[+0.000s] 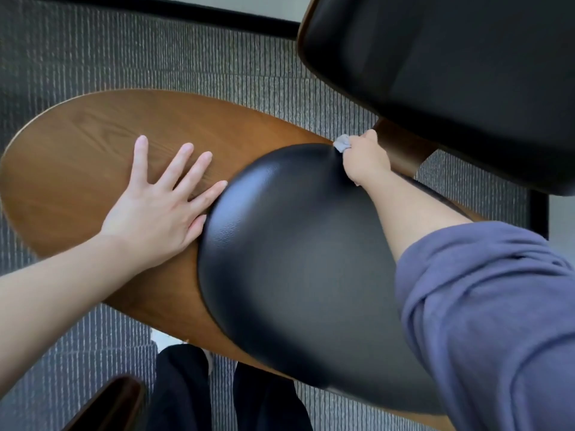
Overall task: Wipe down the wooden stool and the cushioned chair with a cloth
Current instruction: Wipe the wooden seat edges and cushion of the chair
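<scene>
Slate-blue sleeve [485,306] on the right arm, creased and bunched up at four o'clock; left hand [155,209] and forearm bare; black trousers [183,390] at six o'clock.

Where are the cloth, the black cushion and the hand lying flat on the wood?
cloth [341,143]: head view, its grey bunched tip.
black cushion [295,250]: head view, middle of its top.
left hand [155,213]: head view, back of the hand.
</scene>
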`<state>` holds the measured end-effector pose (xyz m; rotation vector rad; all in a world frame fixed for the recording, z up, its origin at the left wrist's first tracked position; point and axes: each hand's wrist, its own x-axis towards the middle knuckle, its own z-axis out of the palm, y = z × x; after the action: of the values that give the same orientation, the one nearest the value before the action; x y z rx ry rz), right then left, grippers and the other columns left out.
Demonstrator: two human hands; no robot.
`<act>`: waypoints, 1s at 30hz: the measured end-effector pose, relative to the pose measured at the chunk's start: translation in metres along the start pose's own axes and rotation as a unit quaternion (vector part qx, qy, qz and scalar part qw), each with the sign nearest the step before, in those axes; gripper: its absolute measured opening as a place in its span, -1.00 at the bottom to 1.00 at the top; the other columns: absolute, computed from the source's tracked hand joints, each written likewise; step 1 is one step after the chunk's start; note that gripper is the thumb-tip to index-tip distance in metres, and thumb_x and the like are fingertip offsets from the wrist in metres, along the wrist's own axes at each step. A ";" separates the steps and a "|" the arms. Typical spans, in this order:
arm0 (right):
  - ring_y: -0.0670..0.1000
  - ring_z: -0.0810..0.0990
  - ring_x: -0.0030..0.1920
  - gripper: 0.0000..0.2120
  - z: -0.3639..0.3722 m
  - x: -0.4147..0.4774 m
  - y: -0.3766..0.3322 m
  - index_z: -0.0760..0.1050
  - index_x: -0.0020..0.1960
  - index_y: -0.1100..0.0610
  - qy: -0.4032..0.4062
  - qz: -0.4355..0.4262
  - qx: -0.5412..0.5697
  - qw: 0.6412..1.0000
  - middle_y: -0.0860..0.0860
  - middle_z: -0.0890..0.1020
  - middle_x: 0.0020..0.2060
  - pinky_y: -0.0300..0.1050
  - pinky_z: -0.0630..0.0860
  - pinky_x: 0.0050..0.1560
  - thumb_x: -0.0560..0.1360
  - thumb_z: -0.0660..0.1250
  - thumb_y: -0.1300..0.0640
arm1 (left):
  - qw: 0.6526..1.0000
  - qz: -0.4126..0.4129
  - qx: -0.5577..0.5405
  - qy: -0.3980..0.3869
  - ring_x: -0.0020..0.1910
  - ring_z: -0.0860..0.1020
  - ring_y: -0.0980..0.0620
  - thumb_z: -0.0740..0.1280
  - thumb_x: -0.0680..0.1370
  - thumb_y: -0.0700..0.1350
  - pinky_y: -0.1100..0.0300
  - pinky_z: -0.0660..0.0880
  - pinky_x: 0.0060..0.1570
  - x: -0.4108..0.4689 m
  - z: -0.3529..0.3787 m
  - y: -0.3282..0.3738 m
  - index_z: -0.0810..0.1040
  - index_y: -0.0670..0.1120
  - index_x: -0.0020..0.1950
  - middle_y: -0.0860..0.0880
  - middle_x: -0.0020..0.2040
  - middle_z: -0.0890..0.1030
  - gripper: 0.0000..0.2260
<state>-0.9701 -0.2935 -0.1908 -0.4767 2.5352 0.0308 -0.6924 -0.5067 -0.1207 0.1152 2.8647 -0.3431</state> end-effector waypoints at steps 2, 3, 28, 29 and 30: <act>0.27 0.51 0.09 -0.67 -0.001 0.001 -0.022 0.45 0.28 0.13 -0.006 -0.027 -0.010 1.000 0.15 0.33 0.24 -0.01 0.41 -0.03 0.61 0.03 0.19 | 1.000 0.000 0.002 0.001 0.52 0.13 -0.32 0.00 0.58 0.11 -0.52 -0.14 0.33 0.000 0.000 0.000 0.30 -0.03 0.53 -0.26 0.54 0.19 -0.47; 0.26 0.51 0.10 -0.67 -0.001 0.000 -0.032 0.44 0.30 0.13 -0.006 -0.041 -0.008 0.999 0.15 0.34 0.23 -0.01 0.38 -0.03 0.62 0.03 0.18 | 1.000 0.000 0.005 0.000 0.52 0.13 -0.31 0.00 0.58 0.11 -0.52 -0.13 0.33 0.000 0.000 0.000 0.30 -0.03 0.53 -0.26 0.54 0.19 -0.47; 0.10 0.41 -0.07 -0.66 0.019 -0.150 -0.109 0.55 0.15 0.06 0.022 -0.394 0.032 0.918 0.04 0.44 0.13 0.09 0.50 -0.23 0.47 0.18 0.31 | 0.997 0.030 0.056 -0.050 0.57 -0.01 -0.19 -0.14 0.62 0.11 -0.33 -0.12 0.44 -0.060 -0.011 -0.005 0.03 -0.15 0.60 -0.21 0.59 0.01 -0.41; 0.13 0.44 -0.05 -0.67 0.022 -0.157 -0.111 0.55 0.14 0.05 0.025 -0.406 0.030 0.913 0.05 0.45 0.13 0.09 0.51 -0.25 0.47 0.18 0.30 | 0.996 0.030 0.060 -0.052 0.57 -0.03 -0.19 -0.15 0.62 0.10 -0.33 -0.13 0.44 -0.060 -0.011 -0.005 0.01 -0.15 0.60 -0.21 0.59 -0.01 -0.41; 0.16 0.46 -0.03 -0.67 0.025 -0.164 -0.113 0.56 0.15 0.06 0.025 -0.416 0.025 0.909 0.07 0.46 0.13 0.08 0.51 -0.26 0.47 0.19 0.30 | 0.996 0.030 0.062 -0.053 0.57 -0.03 -0.19 -0.15 0.62 0.10 -0.33 -0.13 0.44 -0.061 -0.011 -0.005 0.00 -0.15 0.60 -0.21 0.59 -0.01 -0.41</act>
<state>-0.7899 -0.3424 -0.1172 -1.5013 2.1689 -0.3650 -0.6364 -0.5118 -0.0932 0.2006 2.7279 -0.4985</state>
